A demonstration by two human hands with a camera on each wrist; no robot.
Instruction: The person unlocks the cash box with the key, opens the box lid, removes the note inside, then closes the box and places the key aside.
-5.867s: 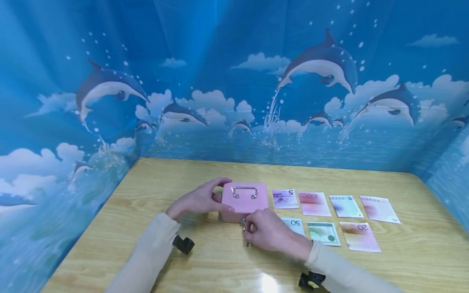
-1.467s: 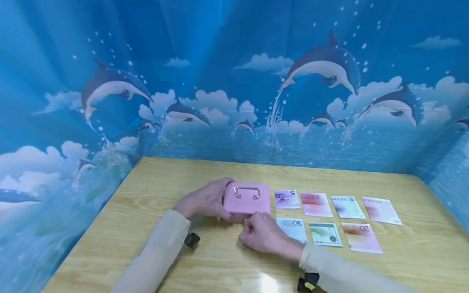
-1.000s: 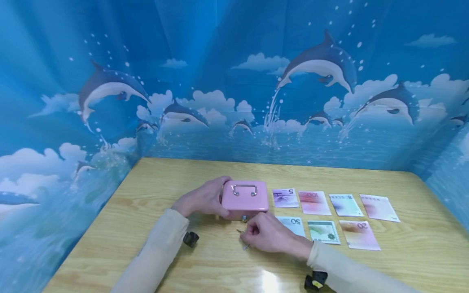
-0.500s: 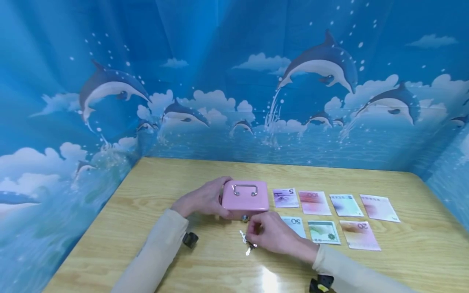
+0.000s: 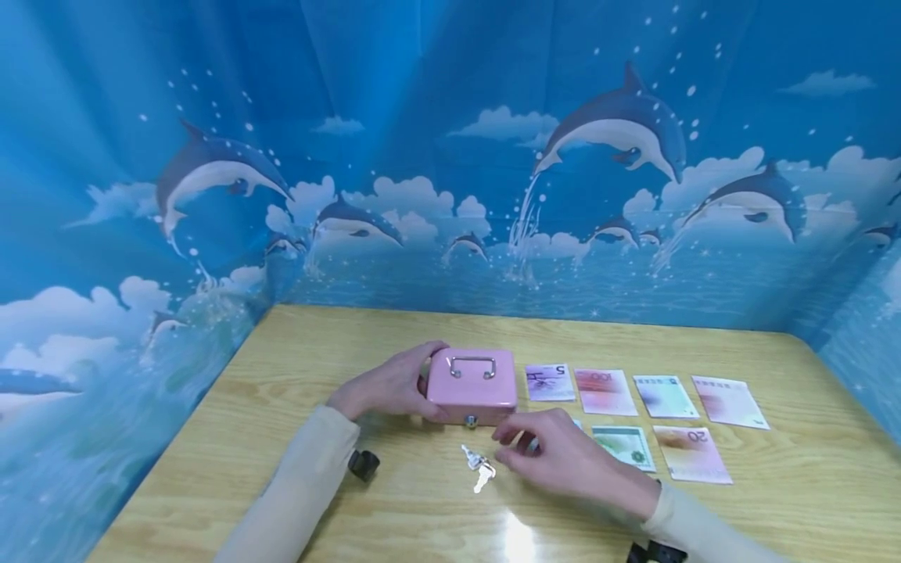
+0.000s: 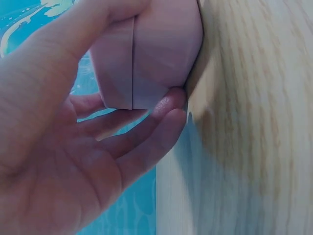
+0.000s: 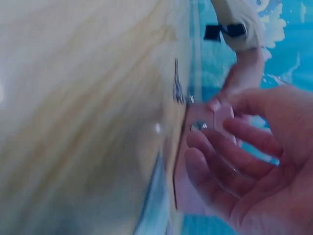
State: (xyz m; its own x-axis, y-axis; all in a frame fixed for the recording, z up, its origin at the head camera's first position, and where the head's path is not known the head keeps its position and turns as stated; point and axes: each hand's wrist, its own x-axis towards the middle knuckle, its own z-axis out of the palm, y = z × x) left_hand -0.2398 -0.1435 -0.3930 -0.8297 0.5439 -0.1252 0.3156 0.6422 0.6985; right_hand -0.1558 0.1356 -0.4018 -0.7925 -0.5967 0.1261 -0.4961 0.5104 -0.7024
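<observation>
The pink cash box [image 5: 472,385] sits closed mid-desk, lock [image 5: 470,421] facing near. The left hand [image 5: 389,385] grips its left side, fingers curled round the corner. The keys [image 5: 479,466] lie loose on the desk [image 5: 281,407] just in front; the right hand [image 5: 563,461] hovers beside them, fingers relaxed, holding nothing. Unlocking seems done, so lifting the lid likely comes next, calling for a grip on its front edge. Banknotes [image 5: 662,414] lie in rows to the right, clear of the lid

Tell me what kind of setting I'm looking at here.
Probably a staged tabletop booth, not a real shop: a wooden table enclosed by a dolphin-print backdrop, with banknotes laid in rows beside a pink cash box.
</observation>
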